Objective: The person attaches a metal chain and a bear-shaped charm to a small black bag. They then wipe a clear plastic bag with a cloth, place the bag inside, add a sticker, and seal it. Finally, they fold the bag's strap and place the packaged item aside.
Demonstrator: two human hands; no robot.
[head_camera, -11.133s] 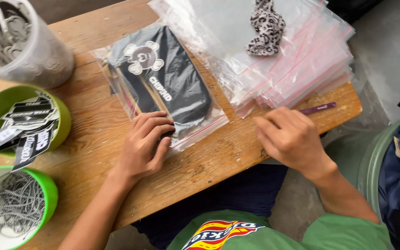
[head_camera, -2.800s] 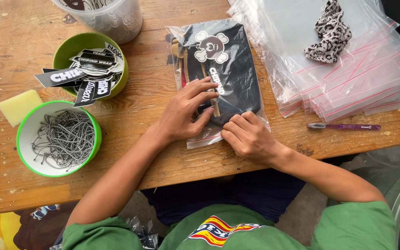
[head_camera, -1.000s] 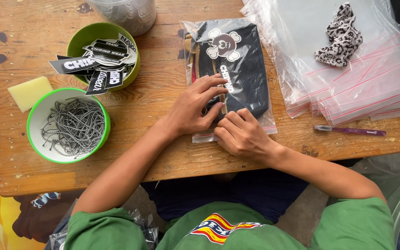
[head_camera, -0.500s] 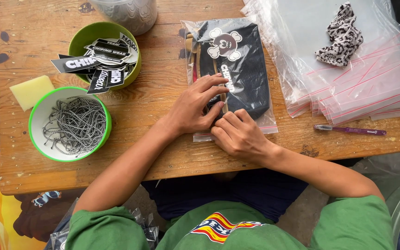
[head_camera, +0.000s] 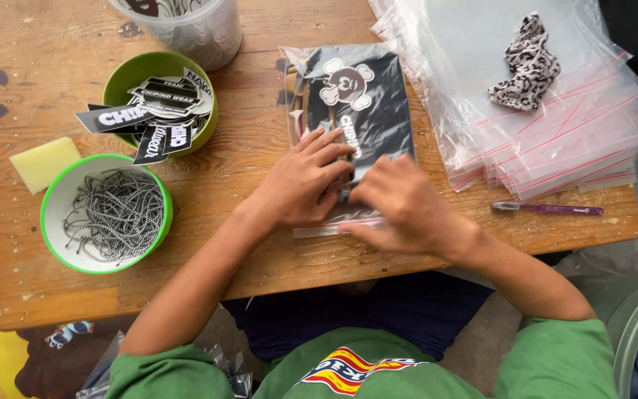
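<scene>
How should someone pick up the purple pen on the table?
Probably pinch the purple pen around its middle, coming straight down from above. It lies flat and alone on the wooden table, just below the stack of clear bags, with both long sides free.

Soft even daylight, faint shadows, slight motion blur

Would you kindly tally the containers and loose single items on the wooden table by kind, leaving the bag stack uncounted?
Green bowls: 2 (tags, cords)
Clear plastic tub: 1
Yellow sponge: 1
Purple pen: 1
Bagged black garment under both hands: 1
Patterned cloth: 1
Total: 7
</scene>
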